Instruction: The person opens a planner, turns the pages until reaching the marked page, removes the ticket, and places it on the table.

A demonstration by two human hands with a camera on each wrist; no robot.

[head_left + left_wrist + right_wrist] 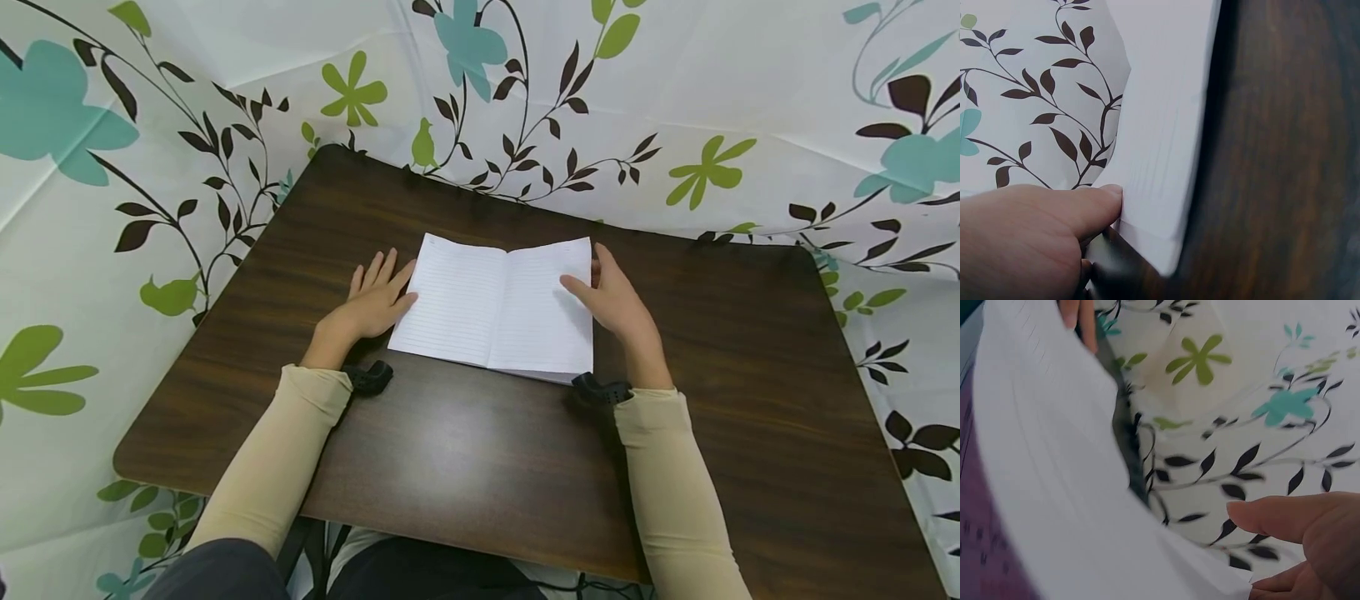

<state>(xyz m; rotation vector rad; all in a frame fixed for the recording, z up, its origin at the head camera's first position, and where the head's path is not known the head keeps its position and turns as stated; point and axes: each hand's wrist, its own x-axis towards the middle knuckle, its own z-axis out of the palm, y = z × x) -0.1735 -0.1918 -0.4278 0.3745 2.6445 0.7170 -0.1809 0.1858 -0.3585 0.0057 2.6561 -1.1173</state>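
An open notebook (457, 300) with white lined pages lies on the dark brown table, its fold near the middle. On its left side my left hand (371, 304) is spread out on the table, the thumb at the notebook's left edge. The left wrist view shows that thumb (1100, 203) touching the page edge; the other fingers are mostly hidden there. At the right edge is my right hand (611, 292), its thumb over the right page. In the right wrist view the right thumb (1266, 515) stands apart from the paper, while fingertips below meet the page edge.
The wood-grain table (750, 375) extends on both sides of the notebook. A white curtain (637, 100) with leaf and flower prints hangs behind it. Each wrist wears a black device, one on the left wrist (369, 379). Cables (600, 587) show below the front edge.
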